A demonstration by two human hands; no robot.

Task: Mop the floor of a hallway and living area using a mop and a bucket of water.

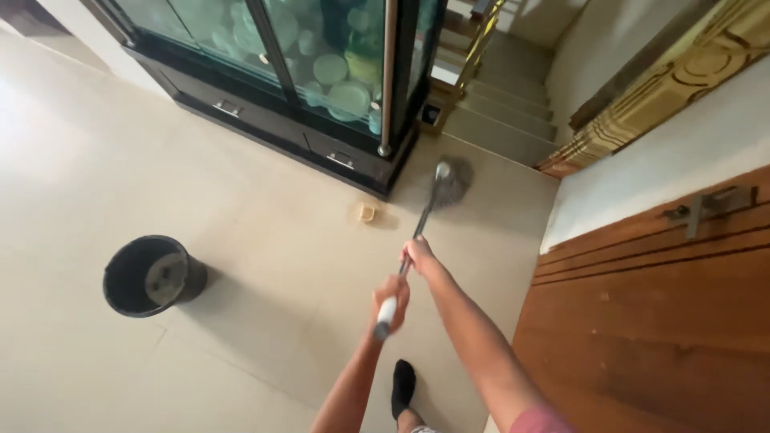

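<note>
you stand on a pale tiled floor (265,240); on it sit a black bucket (152,275), a small tan container (366,212), the grey mop head (451,183) and a dark glass-fronted cabinet (281,80).

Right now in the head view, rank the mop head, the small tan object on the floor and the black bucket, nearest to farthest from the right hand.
From the right hand on the mop handle:
1. Small tan object, up and left, near the cabinet base.
2. Mop head, ahead by the stairs; close to the first.
3. Black bucket, far left on the tiles.
</note>
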